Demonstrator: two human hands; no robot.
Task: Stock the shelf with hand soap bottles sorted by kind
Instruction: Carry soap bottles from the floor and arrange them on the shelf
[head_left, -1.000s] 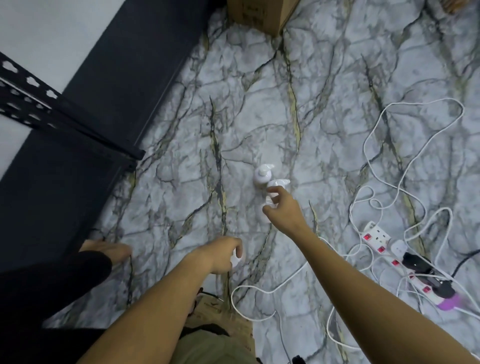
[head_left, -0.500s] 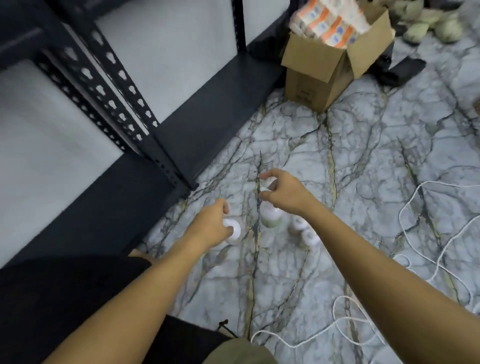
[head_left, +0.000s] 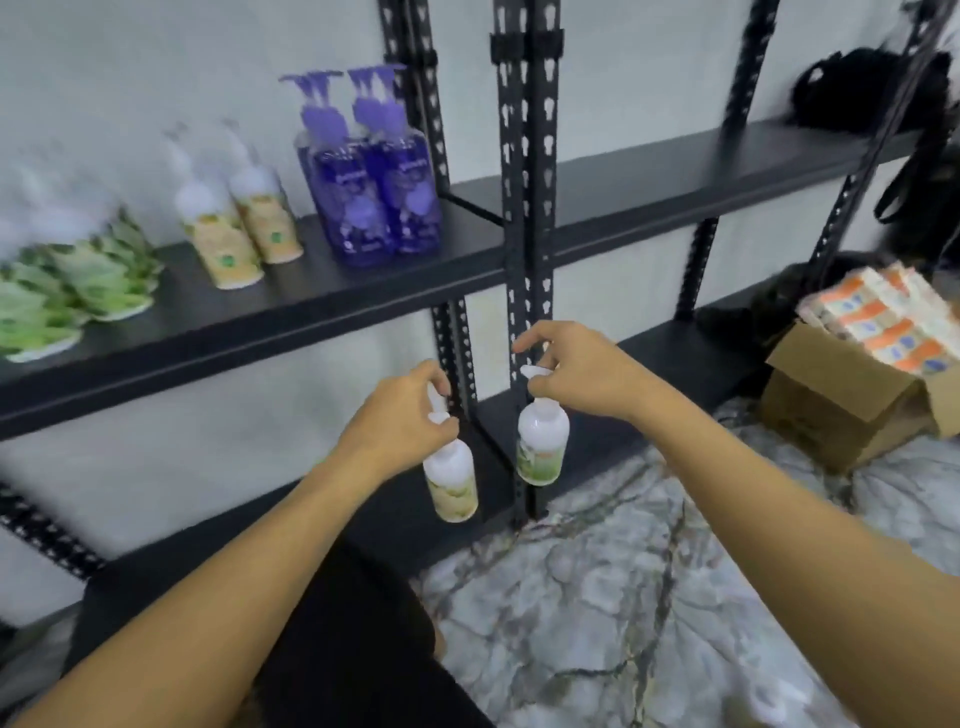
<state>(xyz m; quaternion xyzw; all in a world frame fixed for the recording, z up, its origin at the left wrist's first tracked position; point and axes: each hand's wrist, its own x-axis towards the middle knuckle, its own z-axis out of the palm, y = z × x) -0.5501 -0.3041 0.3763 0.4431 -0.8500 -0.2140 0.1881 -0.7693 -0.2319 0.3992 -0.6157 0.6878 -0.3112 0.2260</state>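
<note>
White plastic marks both pump bottles now off the floor, each hanging by its pump head in front of the black perforated steel upright (head_left: 524, 218) of the shelving. The left hand (head_left: 402, 423) has its fingers curled round the pump of a white bottle with a pale yellow-green label (head_left: 452, 480), which dangles just left of the upright and tilts slightly. The right hand (head_left: 576, 374) pinches the pump of a second white bottle with a green and orange label (head_left: 541, 447), which hangs upright directly in front of the upright. The two bottles are near each other but apart, and both are below the level of the black middle shelf board (head_left: 311, 306).

On that board, left of the upright, stand two purple pump bottles (head_left: 371, 171) side by side, closest to the upright. Further left stand two white bottles with cream-orange labels (head_left: 239, 208), and furthest left a blurred cluster of bottles with green leaf-print labels (head_left: 78, 280); their count cannot be told. To the right of the upright the board holds a black bag (head_left: 862, 88) at its far end.

The grey marble-patterned floor (head_left: 623, 597) spreads below the upright. Well to the right of the upright sits an open brown cardboard box (head_left: 841, 400) packed with orange and white packets (head_left: 883, 317). A black-clad knee (head_left: 337, 623) shows beneath the arms.
</note>
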